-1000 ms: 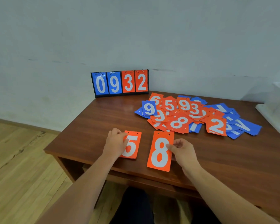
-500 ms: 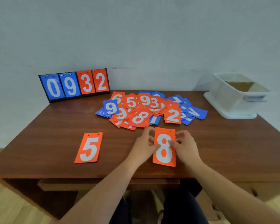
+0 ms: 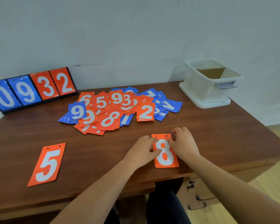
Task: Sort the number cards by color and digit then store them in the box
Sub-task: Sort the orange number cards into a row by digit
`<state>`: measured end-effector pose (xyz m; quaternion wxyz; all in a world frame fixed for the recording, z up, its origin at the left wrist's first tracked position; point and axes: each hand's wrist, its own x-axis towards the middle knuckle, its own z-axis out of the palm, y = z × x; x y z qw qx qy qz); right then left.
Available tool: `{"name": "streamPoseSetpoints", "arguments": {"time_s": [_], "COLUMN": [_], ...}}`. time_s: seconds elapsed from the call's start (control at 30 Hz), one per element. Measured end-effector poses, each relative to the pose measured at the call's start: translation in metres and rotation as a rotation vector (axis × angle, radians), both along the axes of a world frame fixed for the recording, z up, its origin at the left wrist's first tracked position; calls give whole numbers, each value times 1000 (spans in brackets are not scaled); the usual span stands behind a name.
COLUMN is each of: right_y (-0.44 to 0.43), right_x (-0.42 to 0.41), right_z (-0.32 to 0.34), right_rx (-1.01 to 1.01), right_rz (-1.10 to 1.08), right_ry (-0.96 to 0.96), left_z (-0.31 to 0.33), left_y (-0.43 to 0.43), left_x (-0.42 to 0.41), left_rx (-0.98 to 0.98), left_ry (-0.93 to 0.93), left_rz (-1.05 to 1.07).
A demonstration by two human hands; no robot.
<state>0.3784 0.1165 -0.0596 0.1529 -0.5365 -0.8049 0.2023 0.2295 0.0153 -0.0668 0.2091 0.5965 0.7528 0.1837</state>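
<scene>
Card 8 [image 3: 166, 157]: orange, flat on bench [image 3: 217, 135], near right | left hand [image 3: 142, 151] pinches its left edge, right hand [image 3: 183, 146] its right edge | card 5 [image 3: 47, 164] near left | pile [image 3: 113, 110] far centre | box [image 3: 208, 83] far right

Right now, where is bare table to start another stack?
Bare wood lies between the orange 5 card and the orange 8 card that the left hand and right hand pinch, left-rear between the scoreboard and the 5, and right of the 8 before the white box. The mixed pile crowds the middle rear.
</scene>
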Motion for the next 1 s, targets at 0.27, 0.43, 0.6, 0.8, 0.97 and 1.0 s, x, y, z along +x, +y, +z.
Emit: {"name": "streamPoseSetpoints", "arguments": {"time_s": [0.27, 0.43, 0.6, 0.8, 0.97, 1.0], "right_y": [43, 65, 72, 57, 25, 17], "right_x": [-71, -112, -115, -97, -95, -95], "right_z": [11, 9, 4, 12, 22, 22], "right_rx": [110, 160, 246, 285, 299, 299], "right_rz": [265, 456, 484, 266, 373, 402], "right_ry": [35, -115, -327, -110, 181, 251], "left_z": [10, -6, -28, -5, 34, 40], "left_y": [34, 52, 51, 52, 42, 41], "left_x": [-67, -100, -110, -104, -90, -90], "left_rx": [336, 171, 99, 254, 282, 248], "left_ry": [223, 307, 309, -56, -518, -646], "left_rz": [193, 164, 129, 291, 494, 523]}}
